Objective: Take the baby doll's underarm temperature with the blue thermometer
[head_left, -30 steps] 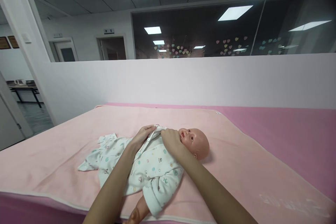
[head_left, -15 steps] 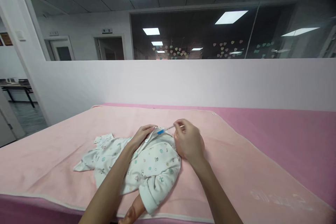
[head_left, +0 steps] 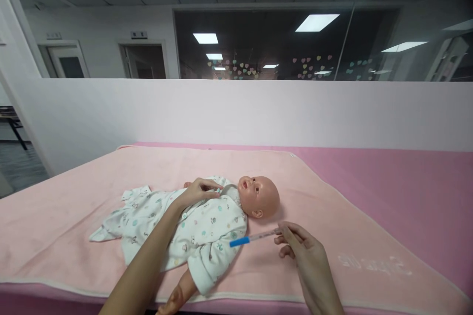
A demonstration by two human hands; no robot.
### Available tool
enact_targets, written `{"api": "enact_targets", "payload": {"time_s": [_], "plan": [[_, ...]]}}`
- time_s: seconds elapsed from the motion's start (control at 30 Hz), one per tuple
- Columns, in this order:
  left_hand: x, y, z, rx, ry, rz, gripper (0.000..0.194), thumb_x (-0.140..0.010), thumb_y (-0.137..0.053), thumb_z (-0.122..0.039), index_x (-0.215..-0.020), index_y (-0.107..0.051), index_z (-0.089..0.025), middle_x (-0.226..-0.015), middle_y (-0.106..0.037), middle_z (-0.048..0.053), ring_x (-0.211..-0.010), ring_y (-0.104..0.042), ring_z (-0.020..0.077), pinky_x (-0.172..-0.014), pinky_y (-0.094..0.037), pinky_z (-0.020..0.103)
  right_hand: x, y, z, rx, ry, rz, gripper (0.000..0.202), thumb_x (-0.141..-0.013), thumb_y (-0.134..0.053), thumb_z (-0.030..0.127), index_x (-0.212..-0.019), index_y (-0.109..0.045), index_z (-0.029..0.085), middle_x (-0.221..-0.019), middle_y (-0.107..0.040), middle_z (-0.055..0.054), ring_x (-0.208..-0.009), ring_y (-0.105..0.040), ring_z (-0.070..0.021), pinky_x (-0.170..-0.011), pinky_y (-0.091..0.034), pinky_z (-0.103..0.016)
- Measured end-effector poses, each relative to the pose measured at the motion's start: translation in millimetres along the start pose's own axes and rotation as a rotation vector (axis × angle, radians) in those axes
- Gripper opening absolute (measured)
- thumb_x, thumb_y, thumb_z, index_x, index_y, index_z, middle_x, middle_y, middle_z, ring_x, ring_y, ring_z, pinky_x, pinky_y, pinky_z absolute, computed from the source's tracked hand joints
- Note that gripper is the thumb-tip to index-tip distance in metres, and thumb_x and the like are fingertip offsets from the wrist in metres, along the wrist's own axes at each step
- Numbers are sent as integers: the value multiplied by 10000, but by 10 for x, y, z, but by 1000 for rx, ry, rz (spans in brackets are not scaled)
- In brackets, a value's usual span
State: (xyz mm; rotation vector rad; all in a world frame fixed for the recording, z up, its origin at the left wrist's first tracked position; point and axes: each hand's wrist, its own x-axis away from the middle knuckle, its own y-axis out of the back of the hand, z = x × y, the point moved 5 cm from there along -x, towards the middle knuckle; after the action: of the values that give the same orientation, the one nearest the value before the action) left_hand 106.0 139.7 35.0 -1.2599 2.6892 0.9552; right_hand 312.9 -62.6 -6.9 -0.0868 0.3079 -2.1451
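Left hand [head_left: 197,192] lies palm down on the chest of the baby doll [head_left: 207,221], forearm running up from the lower left edge, wrist a bit bent, fingers [head_left: 212,186] spread flat near the collar of the doll's printed onesie [head_left: 173,226]; grip is released, just resting on the fabric, nothing pinched as far as can be seen. Right hand [head_left: 305,256] comes in from the lower right, forearm angled up and left, hand low over the blanket just beside the doll's shoulder. Its grip is clenched on one end of a thin thermometer [head_left: 254,237], held between thumb and fingertips [head_left: 286,230]; other fingers curled under. Thermometer lies nearly level, pointing left, its blue tip [head_left: 239,242] close to the doll's near sleeve; touching the sleeve or not, cannot tell. Doll lies on its back, head [head_left: 260,196] to the right, face up, one bare leg [head_left: 177,295] sticking out toward the near edge. Onesie's empty legs trail off to the left. Everything sits on a light pink blanket [head_left: 92,182] spread over a darker pink bed [head_left: 406,182]. Low white partition wall [head_left: 258,113] behind the bed, dark glass window [head_left: 295,44] above it with small heart stickers.
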Motion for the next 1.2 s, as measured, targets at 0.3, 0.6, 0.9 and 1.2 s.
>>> {"api": "enact_targets", "payload": {"time_s": [0.3,0.6,0.9,1.2], "plan": [[-5,-3,51,17,34,-22,392,-610,-719,-391,-896,-707,-124,-725,-638,45,-618,-478,114,-530,-338,221,-367,265,-225,798,177,17,208,-757,-513,320,-664,-640,184,-562,-570,-23,-431,-498,-132,-439,-345,-245],[26,-13,19,74,78,-43,405,-600,-729,-388,-891,-706,-107,-631,-626,37,-567,-483,106,-503,-339,221,-191,-1333,91,1272,784,173,192,-840,-425,193,-835,-616,173,-811,-611,-52,-605,-572,-138,-467,-318,-229],[11,-19,18,89,78,-95,378,-626,-715,-380,-894,-702,-113,-685,-668,56,-634,-571,140,-573,-421,233,-312,-1391,-161,805,895,99,212,-853,-373,168,-855,-585,172,-803,-589,-40,-701,-585,-143,-570,-434,-231],[0,-38,1,28,50,-20,310,-674,-669,-384,-835,-721,-124,-814,-707,83,-756,-617,196,-657,-464,265,-330,-1364,-177,480,928,153,265,-877,-397,167,-932,-652,211,-858,-629,-42,-798,-602,-142,-719,-488,-258]]}}
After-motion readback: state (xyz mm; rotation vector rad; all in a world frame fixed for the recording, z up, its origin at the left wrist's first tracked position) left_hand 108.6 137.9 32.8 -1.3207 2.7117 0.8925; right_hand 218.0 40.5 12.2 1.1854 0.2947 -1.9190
